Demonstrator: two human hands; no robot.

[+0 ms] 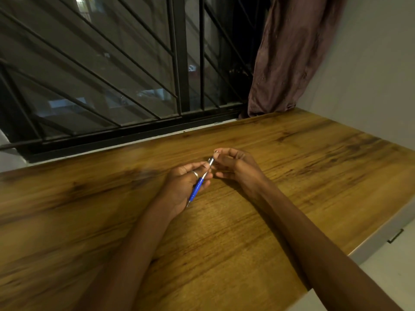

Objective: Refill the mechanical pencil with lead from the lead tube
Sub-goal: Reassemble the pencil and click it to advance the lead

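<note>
A mechanical pencil [198, 184] with a blue grip and a silver upper barrel lies slanted in my left hand [184, 187], tip toward me and its back end up and to the right. My left hand is shut on it and wears a ring. My right hand [233, 164] is at the pencil's back end, with thumb and forefinger pinched on a small silver piece [217, 151] just above the barrel. Whether that piece is the pencil's cap I cannot tell. No lead tube shows anywhere in the head view.
Both hands hover over a wooden table [269, 221] that runs along a barred window [134, 75]. A brownish curtain [287, 59] hangs at the back right. The table's right edge [381, 234] drops off beside a pale wall.
</note>
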